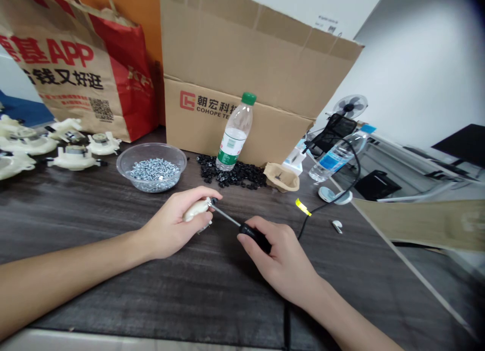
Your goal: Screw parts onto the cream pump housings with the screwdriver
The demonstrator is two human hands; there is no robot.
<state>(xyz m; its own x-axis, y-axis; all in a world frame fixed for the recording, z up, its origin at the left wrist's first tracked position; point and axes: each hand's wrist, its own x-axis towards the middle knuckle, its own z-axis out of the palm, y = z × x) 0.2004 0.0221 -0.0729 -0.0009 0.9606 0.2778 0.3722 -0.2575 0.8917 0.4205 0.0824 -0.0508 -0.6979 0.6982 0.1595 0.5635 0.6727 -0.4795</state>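
**Screwdriver to white part**

L hand (pixel 170 223) closed tight round small white plastic part (pixel 196 209); R hand (pixel 278 257) grips black-handled screwdriver (pixel 253 236), tip right at part. Both held over dark table (pixel 151 300), near clear bowl of screws (pixel 151 150).

2 plastic btls (pixel 234 134), 1 cardbd box (pixel 235 53), 1 screwdriver (pixel 227 217), 6 white plastic pts (pixel 74 158)

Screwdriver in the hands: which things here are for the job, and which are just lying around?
For the job: left hand holding a white plastic part; right hand holding a black-handled screwdriver; clear bowl of screws; other white plastic parts.
Just lying about: green-capped water bottle; cardboard box; paper bag; desk fan.
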